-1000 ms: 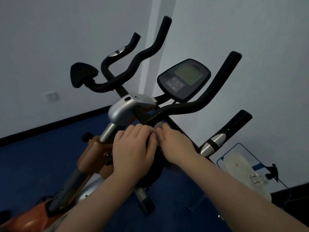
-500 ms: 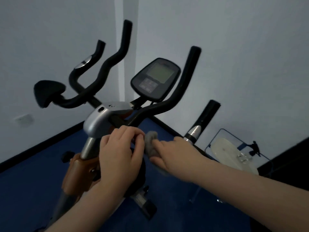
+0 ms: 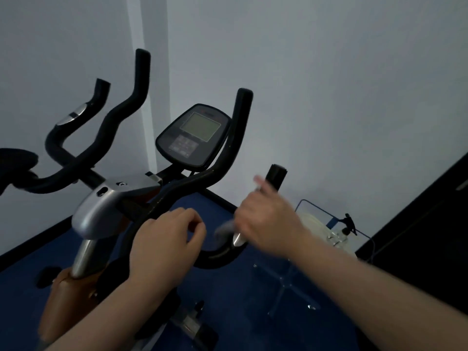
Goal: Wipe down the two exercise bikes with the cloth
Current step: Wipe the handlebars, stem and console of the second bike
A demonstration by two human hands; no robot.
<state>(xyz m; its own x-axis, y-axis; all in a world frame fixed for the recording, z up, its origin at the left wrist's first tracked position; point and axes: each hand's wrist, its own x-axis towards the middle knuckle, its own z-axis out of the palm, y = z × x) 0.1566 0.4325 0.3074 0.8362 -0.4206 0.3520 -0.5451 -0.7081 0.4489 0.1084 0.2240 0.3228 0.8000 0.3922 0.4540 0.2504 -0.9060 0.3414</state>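
The right hand (image 3: 266,224), motion-blurred, closes around a grey cloth (image 3: 224,230) on the right handlebar grip (image 3: 274,178) of the exercise bike (image 3: 111,211); cloth ends show above and below the fist. The left hand (image 3: 164,241), fingers loosely curled, holds nothing that can be made out, hovering just left of the cloth beside the curved bar. Likely risks: a fast stroke sliding off the grip's end, or the loose cloth tail slipping free, leaving the metal band beneath the fist unwiped.

console (image 3: 193,138) between handlebars (image 3: 210,171), fan (image 3: 326,231) right on floor (image 3: 228,295)
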